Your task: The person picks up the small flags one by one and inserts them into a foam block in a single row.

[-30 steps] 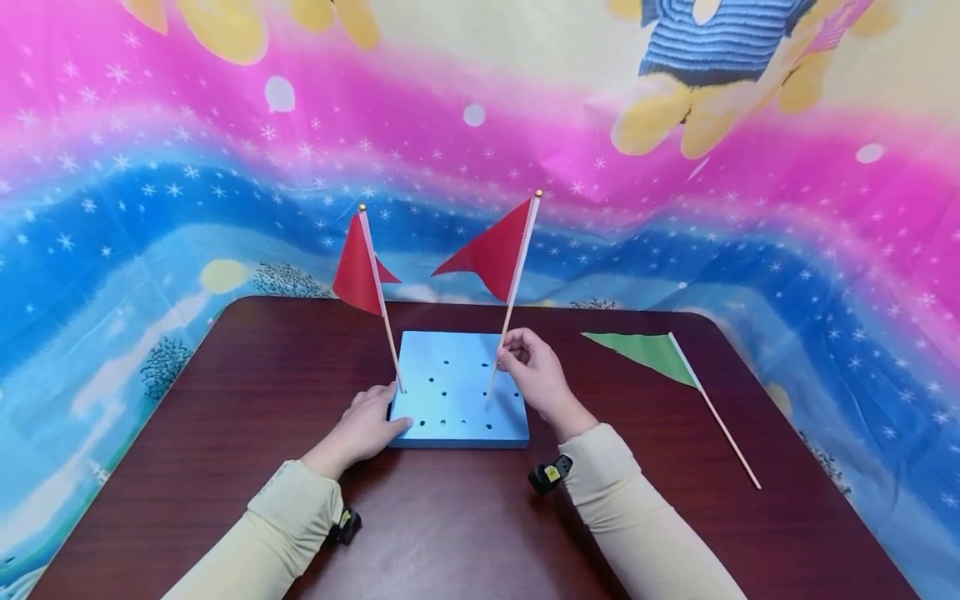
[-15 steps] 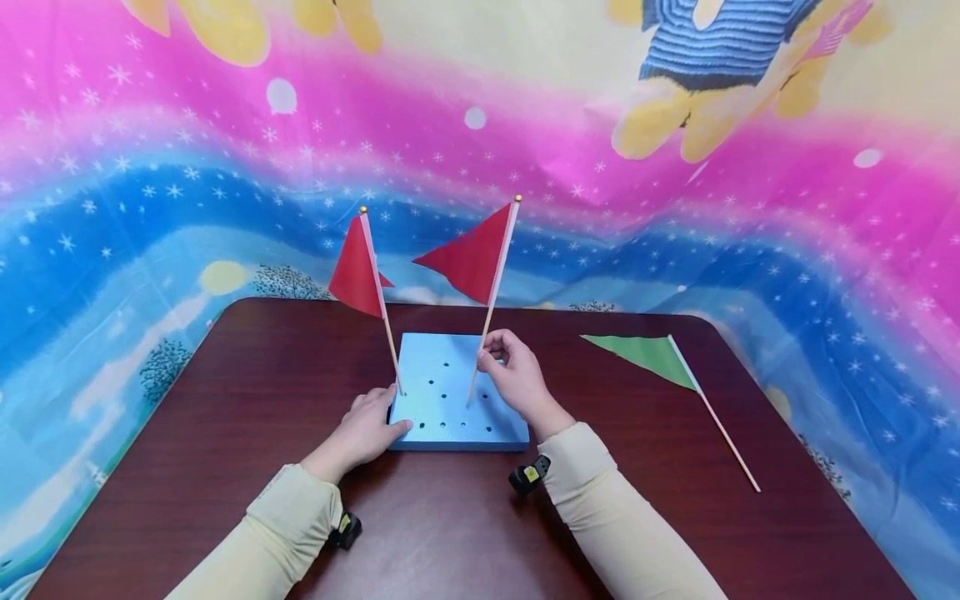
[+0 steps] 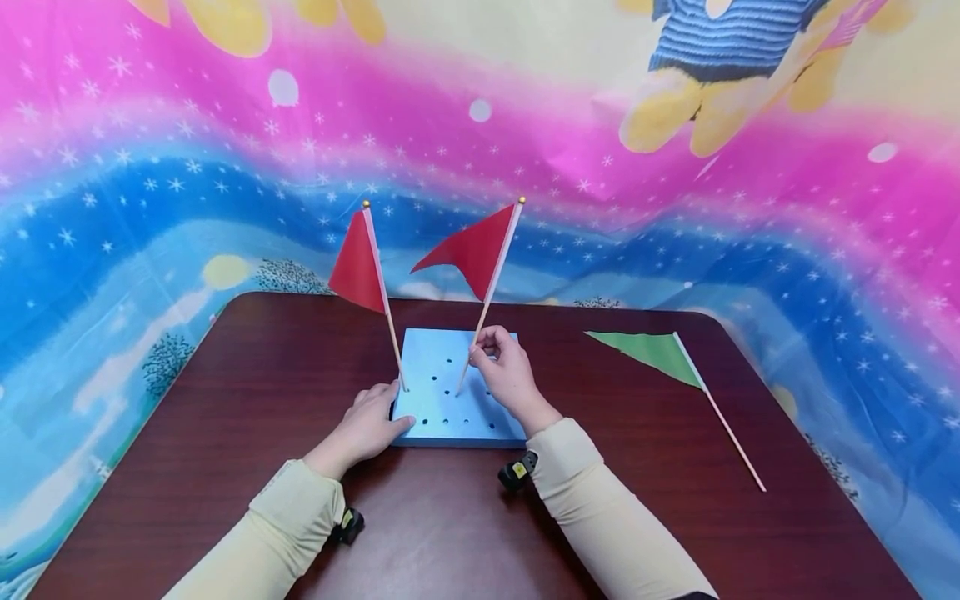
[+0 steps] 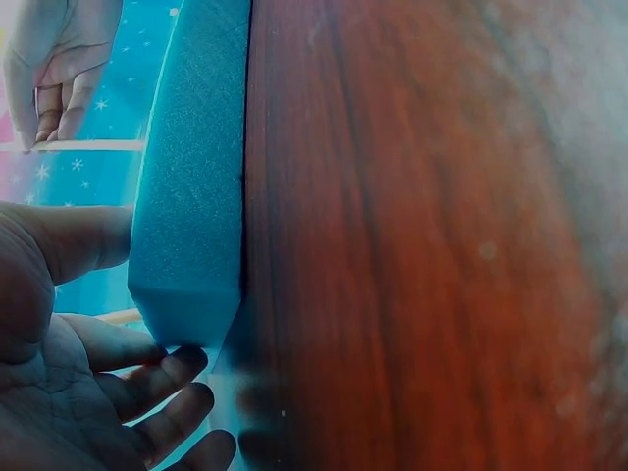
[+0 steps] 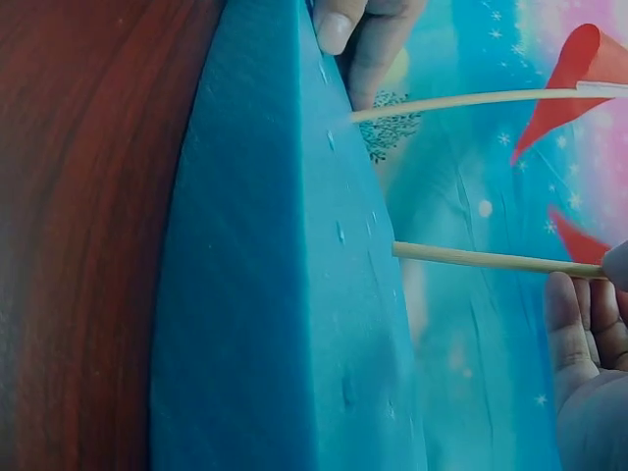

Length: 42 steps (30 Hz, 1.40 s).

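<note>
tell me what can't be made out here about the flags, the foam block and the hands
- Held red flag: in the head view the stick tip is too small to show whether it sits in a hole; in the right wrist view it meets the blue foam block, depth unclear.
- Right hand: right wrist view cuts it at the edge.
- Left hand: left wrist view is dark, and the block hides its thumb.
- Green flag: only in the head view.
</note>
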Each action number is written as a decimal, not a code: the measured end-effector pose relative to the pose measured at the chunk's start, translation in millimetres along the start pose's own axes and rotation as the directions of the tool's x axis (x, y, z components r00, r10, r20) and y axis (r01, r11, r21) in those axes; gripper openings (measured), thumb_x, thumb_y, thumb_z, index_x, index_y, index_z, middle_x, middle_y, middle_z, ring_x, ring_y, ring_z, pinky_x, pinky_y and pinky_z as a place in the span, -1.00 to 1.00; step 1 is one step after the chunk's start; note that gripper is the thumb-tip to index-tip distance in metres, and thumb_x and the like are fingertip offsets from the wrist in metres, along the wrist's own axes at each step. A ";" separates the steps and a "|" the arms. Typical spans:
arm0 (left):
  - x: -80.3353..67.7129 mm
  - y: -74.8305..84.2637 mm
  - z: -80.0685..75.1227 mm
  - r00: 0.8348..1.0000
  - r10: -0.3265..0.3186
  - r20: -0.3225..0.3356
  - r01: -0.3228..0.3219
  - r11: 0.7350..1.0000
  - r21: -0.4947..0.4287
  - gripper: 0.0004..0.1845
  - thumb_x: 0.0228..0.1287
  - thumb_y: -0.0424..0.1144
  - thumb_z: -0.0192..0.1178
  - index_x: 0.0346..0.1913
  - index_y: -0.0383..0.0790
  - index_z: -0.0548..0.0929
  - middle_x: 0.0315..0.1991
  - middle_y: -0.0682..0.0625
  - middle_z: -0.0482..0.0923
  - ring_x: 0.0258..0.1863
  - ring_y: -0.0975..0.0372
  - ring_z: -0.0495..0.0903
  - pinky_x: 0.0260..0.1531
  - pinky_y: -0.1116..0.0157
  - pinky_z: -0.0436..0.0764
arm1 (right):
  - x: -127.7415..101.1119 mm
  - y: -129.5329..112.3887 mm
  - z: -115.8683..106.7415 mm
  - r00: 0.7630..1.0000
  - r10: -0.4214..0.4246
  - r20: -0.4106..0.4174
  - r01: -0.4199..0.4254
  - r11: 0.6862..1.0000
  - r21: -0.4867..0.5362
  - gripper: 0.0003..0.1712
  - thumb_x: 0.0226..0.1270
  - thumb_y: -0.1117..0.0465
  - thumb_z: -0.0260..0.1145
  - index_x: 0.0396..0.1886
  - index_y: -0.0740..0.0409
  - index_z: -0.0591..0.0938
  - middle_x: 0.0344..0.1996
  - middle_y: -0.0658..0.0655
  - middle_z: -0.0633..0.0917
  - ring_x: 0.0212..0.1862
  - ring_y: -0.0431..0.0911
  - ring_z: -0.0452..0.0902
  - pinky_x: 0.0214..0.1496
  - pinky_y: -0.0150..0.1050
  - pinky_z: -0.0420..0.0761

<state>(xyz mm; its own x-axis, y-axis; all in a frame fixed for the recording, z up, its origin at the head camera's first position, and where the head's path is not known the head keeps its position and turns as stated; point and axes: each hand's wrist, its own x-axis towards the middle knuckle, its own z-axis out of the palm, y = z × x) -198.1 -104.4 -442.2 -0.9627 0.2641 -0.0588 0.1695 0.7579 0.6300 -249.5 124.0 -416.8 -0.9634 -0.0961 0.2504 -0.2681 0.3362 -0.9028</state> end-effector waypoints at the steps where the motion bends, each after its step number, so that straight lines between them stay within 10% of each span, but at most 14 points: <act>1: -0.2 0.3 -0.4 1.000 -0.001 0.001 0.001 1.000 0.001 -0.23 0.44 -0.20 0.26 0.50 -0.62 0.23 0.41 -0.47 0.31 0.39 -0.28 0.25 0.30 -0.25 0.29 | 0.5 0.4 1.0 1.000 -0.001 0.000 0.001 1.000 -0.003 -0.90 0.52 0.37 0.25 -0.05 0.27 0.54 -0.20 0.20 0.64 -0.11 0.05 0.65 -0.06 -0.18 0.69; 42: 4.1 -3.0 2.1 1.000 -0.006 -0.006 0.006 1.000 0.024 -0.22 0.42 -0.19 0.27 0.49 -0.62 0.23 0.38 -0.46 0.34 0.36 -0.27 0.30 0.28 -0.23 0.33 | -7.0 1.6 23.7 0.988 -0.113 0.101 0.128 0.979 -0.158 -0.91 0.54 0.35 0.24 -0.05 0.27 0.56 -0.15 0.17 0.64 -0.05 0.02 0.58 0.01 -0.12 0.68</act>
<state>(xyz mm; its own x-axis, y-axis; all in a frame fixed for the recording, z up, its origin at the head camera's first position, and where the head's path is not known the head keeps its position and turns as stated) -202.1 -104.3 -445.9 -0.9649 0.2561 -0.0576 0.1689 0.7738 0.6105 -243.2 103.0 -428.3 -0.9217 -0.2276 0.3140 -0.3862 0.4650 -0.7966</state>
